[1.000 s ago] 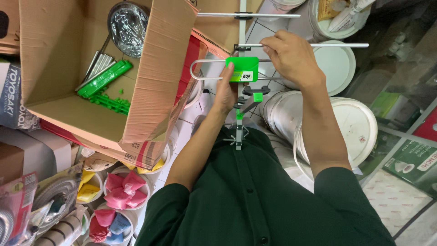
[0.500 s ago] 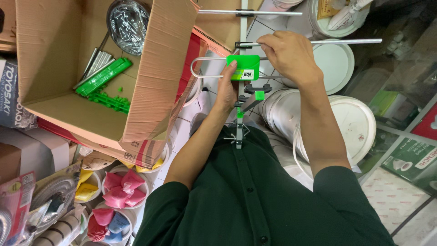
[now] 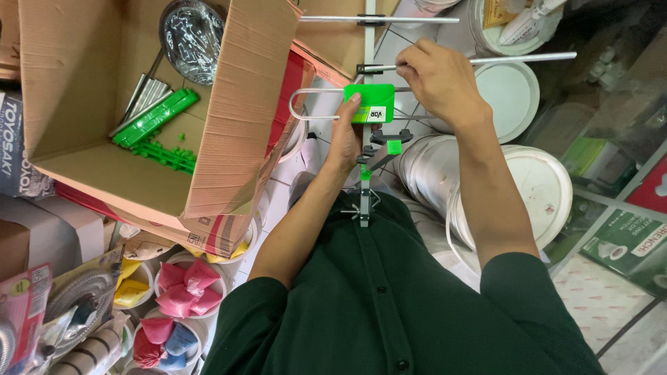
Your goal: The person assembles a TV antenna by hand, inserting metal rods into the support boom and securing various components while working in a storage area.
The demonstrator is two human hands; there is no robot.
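Antenna (image 3: 366,104): upper centre of frame, light metal boom with thin, bendable rods.
Left hand (image 3: 345,135): fingers closed on the green junction box (image 3: 369,103).
Right hand (image 3: 438,80): pinched on a cross rod (image 3: 521,59).
Best hold: the stiff boom, not the rod tips.

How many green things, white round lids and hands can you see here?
Green plate on the antenna: 1
Small green clips on the antenna's bar: 2
Bundles of green parts in the cardboard box: 2
White round bucket lids: 2
Hands, left hand and right hand: 2
Total: 9
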